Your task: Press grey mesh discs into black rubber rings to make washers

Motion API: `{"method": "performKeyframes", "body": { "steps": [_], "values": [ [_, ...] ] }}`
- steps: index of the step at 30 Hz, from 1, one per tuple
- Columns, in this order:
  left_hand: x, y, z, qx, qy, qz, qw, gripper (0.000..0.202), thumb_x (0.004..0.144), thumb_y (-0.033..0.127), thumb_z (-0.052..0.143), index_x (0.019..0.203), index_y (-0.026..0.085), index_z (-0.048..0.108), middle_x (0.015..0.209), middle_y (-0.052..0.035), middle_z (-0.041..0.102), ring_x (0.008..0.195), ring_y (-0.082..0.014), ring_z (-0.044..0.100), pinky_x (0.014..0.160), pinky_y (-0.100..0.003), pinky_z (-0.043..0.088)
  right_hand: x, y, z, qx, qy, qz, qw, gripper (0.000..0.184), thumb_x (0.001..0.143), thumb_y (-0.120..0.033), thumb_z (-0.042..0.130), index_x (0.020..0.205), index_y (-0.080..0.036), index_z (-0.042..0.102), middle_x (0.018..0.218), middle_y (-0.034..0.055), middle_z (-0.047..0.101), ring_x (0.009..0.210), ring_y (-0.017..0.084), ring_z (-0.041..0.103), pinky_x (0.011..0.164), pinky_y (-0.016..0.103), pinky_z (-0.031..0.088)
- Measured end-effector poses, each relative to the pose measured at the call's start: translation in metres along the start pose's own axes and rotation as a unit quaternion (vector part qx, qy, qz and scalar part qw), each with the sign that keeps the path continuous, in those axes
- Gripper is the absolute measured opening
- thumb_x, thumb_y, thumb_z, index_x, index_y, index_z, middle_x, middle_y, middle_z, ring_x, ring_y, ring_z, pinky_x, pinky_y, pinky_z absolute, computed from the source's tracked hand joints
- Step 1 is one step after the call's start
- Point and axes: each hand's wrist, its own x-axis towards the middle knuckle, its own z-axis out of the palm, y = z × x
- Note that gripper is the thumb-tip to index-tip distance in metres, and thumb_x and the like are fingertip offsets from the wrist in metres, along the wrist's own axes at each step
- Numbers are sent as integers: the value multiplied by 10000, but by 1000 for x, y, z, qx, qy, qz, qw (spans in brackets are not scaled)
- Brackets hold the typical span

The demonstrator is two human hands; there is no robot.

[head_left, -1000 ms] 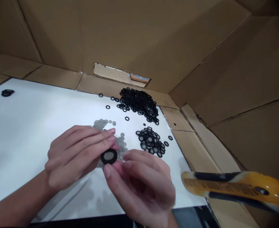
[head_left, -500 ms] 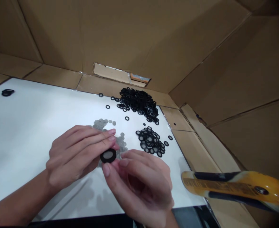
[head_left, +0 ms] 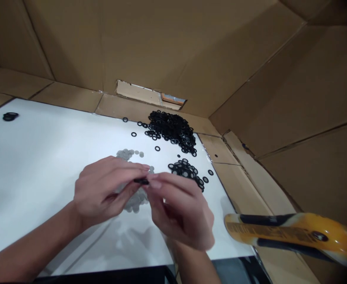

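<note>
Between the fingertips of both hands is a black rubber washer (head_left: 141,181), turned nearly edge-on, so its mesh centre is hidden. My left hand (head_left: 107,187) pinches it from the left, closed. From the right, my right hand (head_left: 181,209) grips it between thumb and fingers. Below and behind the hands lie loose grey mesh discs (head_left: 135,201), partly covered by the fingers. A pile of black washers with grey discs in them (head_left: 185,169) sits just beyond my right hand. Farther back is a larger heap of plain black washers (head_left: 172,128).
The white tabletop (head_left: 43,157) has cardboard walls (head_left: 161,43) around it. A yellow and black tool handle (head_left: 280,232) juts in at the right. A few black rings (head_left: 10,116) lie at the far left corner. Single washers (head_left: 157,148) are scattered near the heap.
The washer has tipped from face-up to nearly edge-on and shifted slightly up and right. My right hand has moved up, and both hands now pinch the washer.
</note>
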Motion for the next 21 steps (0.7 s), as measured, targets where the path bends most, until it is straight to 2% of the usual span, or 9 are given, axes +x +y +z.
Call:
{"method": "performKeyframes", "body": {
  "steps": [2,3,6,8,11,14,18,21],
  "values": [
    [0,1,4,-109,-1,-88,990,293,825,80,661,1056,253,706,948,-47,777,845,-214,743,690,-327,623,3,4,9,66,87,22,994,326,853,-71,641,1117,-262,640,899,30,733,758,184,716,584,294,618],
    [0,2,6,-158,7,-135,978,240,837,102,654,1027,238,706,929,-58,762,828,-211,731,679,-322,621,4,5,12,100,106,43,988,282,852,-78,654,1081,-242,660,882,36,727,754,183,707,575,294,608],
    [0,4,10,-235,45,-262,935,108,835,169,693,937,206,697,891,-62,714,771,-184,690,653,-294,608,10,5,18,191,89,134,968,158,854,-113,686,974,-214,702,886,37,723,716,150,693,568,267,588],
    [0,4,12,-250,52,-313,915,76,832,207,714,903,192,693,865,-52,695,740,-165,667,645,-277,599,14,4,17,243,73,216,943,79,840,-164,722,910,-197,712,816,21,724,601,120,667,514,238,565],
    [3,3,14,-265,55,-339,901,44,856,223,685,873,183,696,790,-25,686,670,-140,655,605,-255,584,18,4,15,309,37,324,893,105,792,-244,779,826,-175,708,608,-22,672,444,96,591,415,207,510],
    [6,3,14,-252,64,-350,900,36,849,211,677,841,183,698,741,-1,688,609,-126,654,572,-243,572,21,5,14,344,16,379,859,135,766,-267,794,799,-170,707,529,-40,623,420,93,565,403,201,495],
    [7,3,15,-218,54,-378,898,56,847,213,671,811,174,687,729,-1,681,606,-128,654,566,-237,561,20,5,17,370,9,396,840,134,810,-278,749,826,-164,680,553,-36,614,451,88,562,428,196,492],
    [5,2,15,-208,47,-390,896,52,846,219,677,812,179,676,731,4,669,627,-126,646,593,-235,556,19,3,21,378,7,386,842,137,844,-292,713,842,-170,651,580,-37,609,464,80,545,438,188,487]
  ]
}}
